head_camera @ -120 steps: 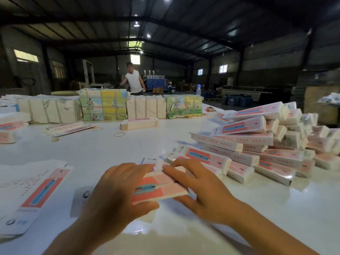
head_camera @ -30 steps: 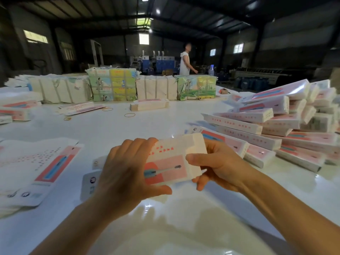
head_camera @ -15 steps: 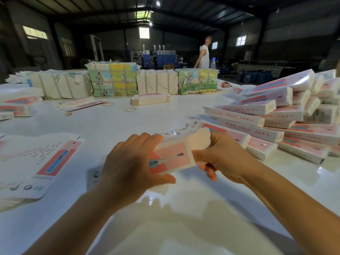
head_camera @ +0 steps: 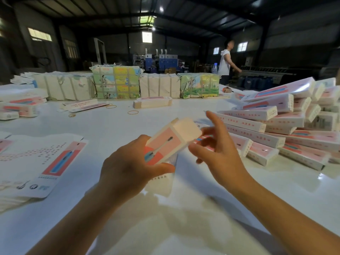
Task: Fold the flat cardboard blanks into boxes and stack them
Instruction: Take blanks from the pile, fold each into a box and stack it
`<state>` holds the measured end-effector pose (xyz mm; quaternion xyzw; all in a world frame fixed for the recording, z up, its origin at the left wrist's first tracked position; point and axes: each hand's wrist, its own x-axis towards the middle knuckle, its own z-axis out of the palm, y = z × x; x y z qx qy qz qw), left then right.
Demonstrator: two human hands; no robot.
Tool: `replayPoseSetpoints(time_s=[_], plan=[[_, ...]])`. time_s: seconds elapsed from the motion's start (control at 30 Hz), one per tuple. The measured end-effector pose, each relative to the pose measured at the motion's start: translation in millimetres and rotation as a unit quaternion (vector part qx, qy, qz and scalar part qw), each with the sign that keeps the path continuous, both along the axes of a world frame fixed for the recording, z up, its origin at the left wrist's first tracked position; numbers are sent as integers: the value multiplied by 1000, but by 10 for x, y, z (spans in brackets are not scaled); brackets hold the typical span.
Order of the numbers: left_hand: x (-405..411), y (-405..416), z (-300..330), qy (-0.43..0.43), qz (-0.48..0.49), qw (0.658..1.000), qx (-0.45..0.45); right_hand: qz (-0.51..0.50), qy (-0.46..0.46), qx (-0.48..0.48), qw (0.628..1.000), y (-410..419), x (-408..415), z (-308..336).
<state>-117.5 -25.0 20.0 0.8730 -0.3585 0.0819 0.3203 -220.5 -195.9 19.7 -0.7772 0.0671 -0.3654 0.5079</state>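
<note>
My left hand (head_camera: 128,166) grips a pink-and-white folded box (head_camera: 171,140) printed with a toothbrush, lifted above the white table (head_camera: 110,126) and tilted with its far end up. My right hand (head_camera: 219,150) hovers just right of the box, fingers spread and loosely bent, holding nothing; its thumb is near the box's edge. A stack of flat printed blanks (head_camera: 36,162) lies at the left. A large pile of folded boxes (head_camera: 279,126) fills the right side of the table.
Wrapped bundles (head_camera: 116,81) line the far edge of the table. One folded box (head_camera: 152,103), a loose blank (head_camera: 82,105) and rubber bands (head_camera: 132,112) lie mid-table. More boxes (head_camera: 18,107) sit at the far left. A person (head_camera: 226,61) stands beyond the table.
The box went from flat on the table to lifted and tilted. My right hand, which gripped its right end half a second ago, has let go and opened. The far person walked right.
</note>
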Motion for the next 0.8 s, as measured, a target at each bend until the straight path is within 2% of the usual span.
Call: replayPoseSetpoints(time_s=[0.1,0.17,0.3,0.43,0.5,0.57,0.67,0.8], plan=[[24,12,0,12,11,1000,9,-150,-90,-186,967,22,3,-7],[7,-15,-19,0,21,1000,24,-148,-85,-210,963,65,32,-31],[-37,-63,-60,-37,31,997,60,-84,-37,-170,981,203,46,-100],[-24,-56,-91,-91,33,993,71,-43,-13,-78,996,230,33,-79],[-30,-61,-94,-113,32,989,90,-42,33,-91,994,236,45,-80],[-45,-72,-101,-116,27,988,96,-66,38,-109,991,232,61,-82],[-76,-77,-110,-119,36,989,78,-70,17,-70,995,234,79,-77],[-91,-100,-124,-192,60,972,121,-34,48,-34,998,247,92,-108]])
